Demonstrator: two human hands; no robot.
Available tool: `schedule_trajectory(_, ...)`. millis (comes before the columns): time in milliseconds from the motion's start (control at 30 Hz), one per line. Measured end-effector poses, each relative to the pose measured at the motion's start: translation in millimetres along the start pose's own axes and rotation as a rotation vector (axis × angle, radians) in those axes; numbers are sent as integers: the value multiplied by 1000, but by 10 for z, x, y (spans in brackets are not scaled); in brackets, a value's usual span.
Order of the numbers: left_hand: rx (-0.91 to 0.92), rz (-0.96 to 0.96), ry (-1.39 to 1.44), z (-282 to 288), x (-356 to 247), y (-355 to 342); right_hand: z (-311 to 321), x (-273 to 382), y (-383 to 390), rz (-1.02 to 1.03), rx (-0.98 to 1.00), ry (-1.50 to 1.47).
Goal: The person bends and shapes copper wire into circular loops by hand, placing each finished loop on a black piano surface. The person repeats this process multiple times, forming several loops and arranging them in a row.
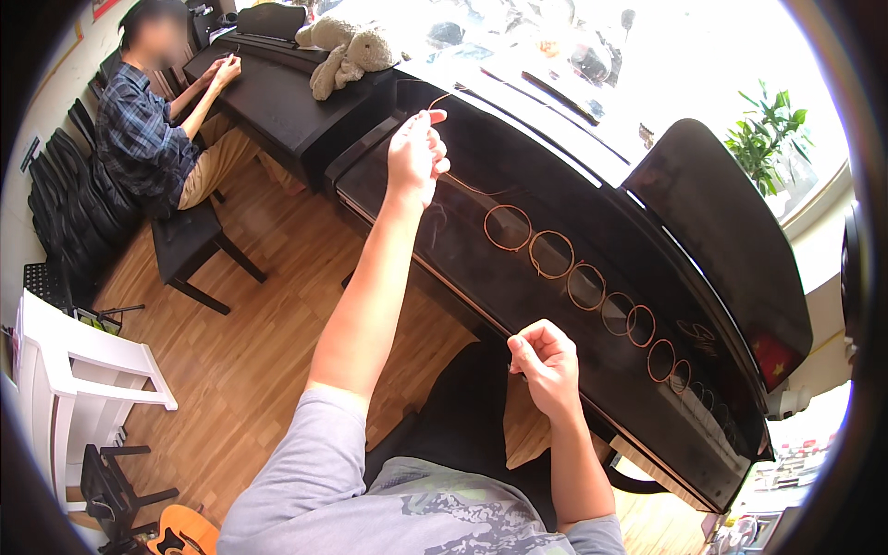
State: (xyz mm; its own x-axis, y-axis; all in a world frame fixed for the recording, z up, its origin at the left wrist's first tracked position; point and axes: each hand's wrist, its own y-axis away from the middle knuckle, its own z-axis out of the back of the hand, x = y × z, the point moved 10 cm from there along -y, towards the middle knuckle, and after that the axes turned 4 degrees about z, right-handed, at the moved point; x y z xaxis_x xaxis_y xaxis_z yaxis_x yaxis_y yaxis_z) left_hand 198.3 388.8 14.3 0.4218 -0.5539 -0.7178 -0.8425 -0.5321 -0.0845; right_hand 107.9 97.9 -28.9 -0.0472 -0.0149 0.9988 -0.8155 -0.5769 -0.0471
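My left hand [416, 159] is raised over the far left part of a black piano [444, 236], its fingers closed on a thin copper-coloured guitar string [474, 188]. One stretch of the string sticks up past the fingertips; another runs down to the right over the lid. Near the piano's front edge, my right hand [548, 365] is closed in a pinch; what it holds, if anything, is too small to make out. Coiled guitar strings [552, 255] lie in a row along the lid, copper-coloured nearer the left hand, thinner and paler toward the right end.
Another person [153, 120] sits at a second black piano [287, 102], hands raised together. A plush toy [356, 55] rests there. A black bench [190, 245], a white stand [69, 370] and an acoustic guitar [185, 532] are left. A plant [768, 134] stands by the window.
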Motion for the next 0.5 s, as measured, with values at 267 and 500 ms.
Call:
schedule_trajectory(267, 134, 75, 287, -116, -313, 181, -93, 29, -15, 3, 35, -5)
schedule_trajectory(500, 51, 93, 449, 85, -473, 837, -73, 45, 2, 6, 38, -21)
